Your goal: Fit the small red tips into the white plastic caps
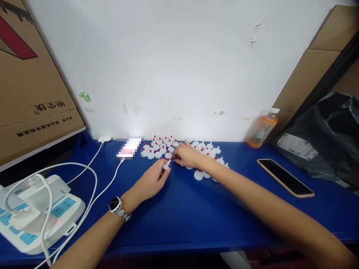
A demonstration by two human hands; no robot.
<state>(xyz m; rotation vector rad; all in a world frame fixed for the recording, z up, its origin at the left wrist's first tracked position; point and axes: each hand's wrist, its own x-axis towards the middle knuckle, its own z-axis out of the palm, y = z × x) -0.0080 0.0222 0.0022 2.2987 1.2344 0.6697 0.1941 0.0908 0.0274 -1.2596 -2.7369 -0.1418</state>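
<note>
My left hand [153,178] is closed around a white nozzle cap [166,166], its pointed spout sticking up between thumb and fingers. Just to the right, my right hand [186,155] has its fingers bent together low over the table. Small red tip caps [174,158] show at its fingertips; whether one is pinched is hidden. Behind my left hand stands a group of white nozzle caps with red tips [157,147]. More white nozzle caps [210,149], several without red tips, lie beyond and under my right forearm. One red-tipped cap [198,175] sits at that group's front.
On the blue table [168,224], a white power strip [42,220] with looping cables [95,186] is at left. A blurred-out lit object [129,147] lies near the wall. At right are an orange drink bottle [262,129], a phone [285,178] and a dark plastic bag [322,130].
</note>
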